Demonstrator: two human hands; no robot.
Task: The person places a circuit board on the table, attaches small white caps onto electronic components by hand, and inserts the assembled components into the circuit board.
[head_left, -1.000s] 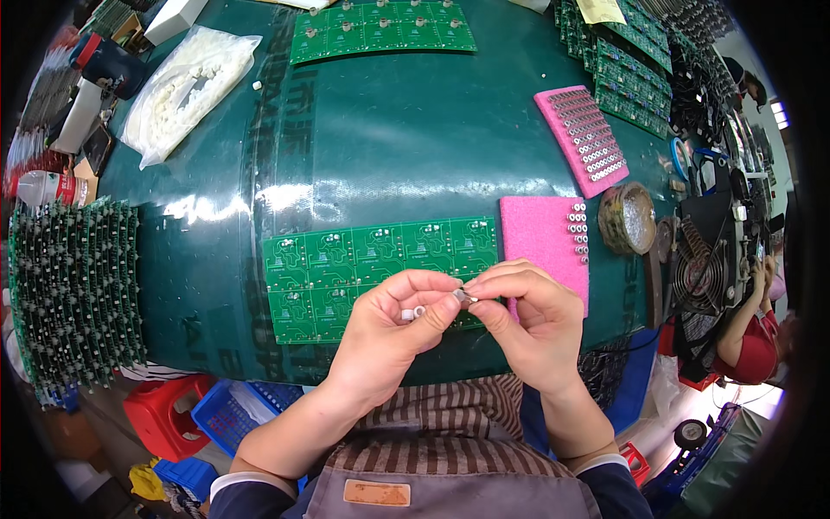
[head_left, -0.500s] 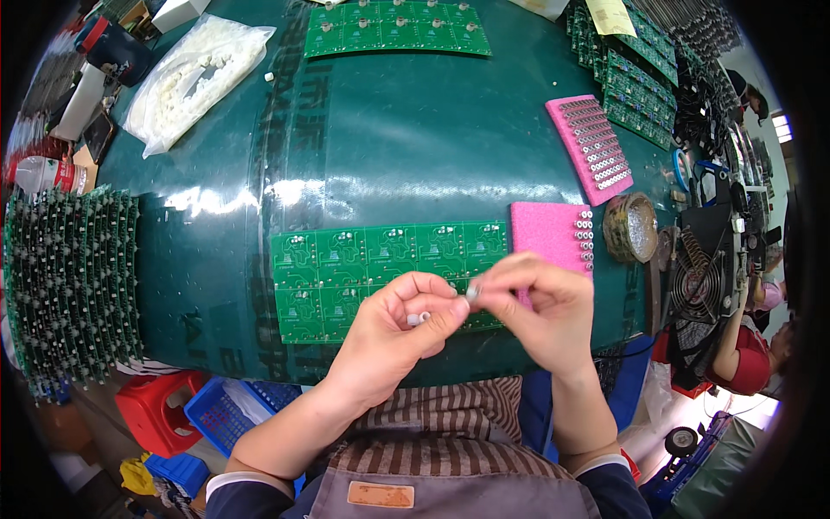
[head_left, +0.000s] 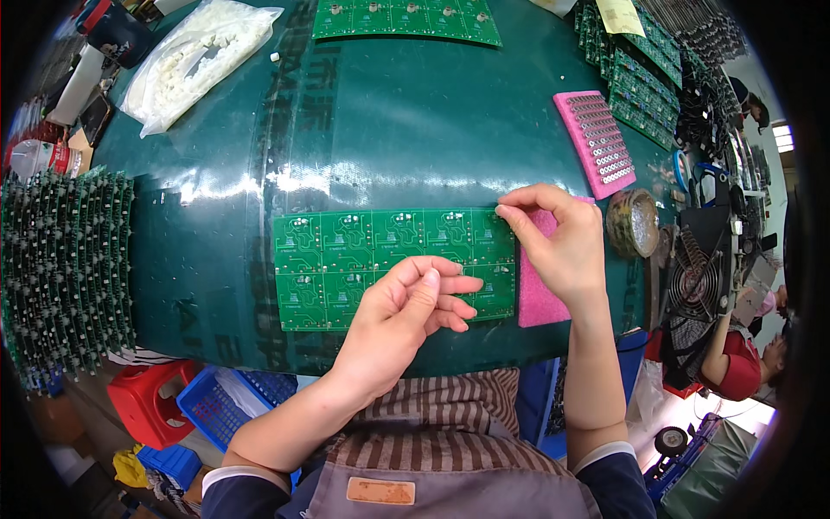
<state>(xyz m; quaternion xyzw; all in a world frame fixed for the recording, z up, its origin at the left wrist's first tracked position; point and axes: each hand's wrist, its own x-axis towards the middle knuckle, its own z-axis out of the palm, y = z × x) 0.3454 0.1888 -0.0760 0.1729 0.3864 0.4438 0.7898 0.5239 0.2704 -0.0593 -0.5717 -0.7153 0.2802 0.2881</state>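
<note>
A panel of green circuit boards [head_left: 337, 298] lies flat in front of me. My left hand [head_left: 398, 307] hovers over its lower middle, fingers stretched out and apart, with nothing visible in them. Thumb and forefinger of my right hand [head_left: 562, 251] are pinched together at the panel's upper right corner. Whatever sits between those fingertips is too small to make out. Behind the right hand lies a pink foam block [head_left: 540, 298], partly covered; its row of small metal parts is hidden.
Farther right are a second pink foam block [head_left: 595, 143] with rows of parts and a round tin [head_left: 633, 223]. A bag of white pieces [head_left: 203, 60] lies far left. Another green panel [head_left: 406, 19] is at the back. Stacked boards [head_left: 69, 268] stand at the left.
My right hand has moved up and right, away from my left hand, to the panel's corner. My left fingers have spread, and the small white pieces in them no longer show.
</note>
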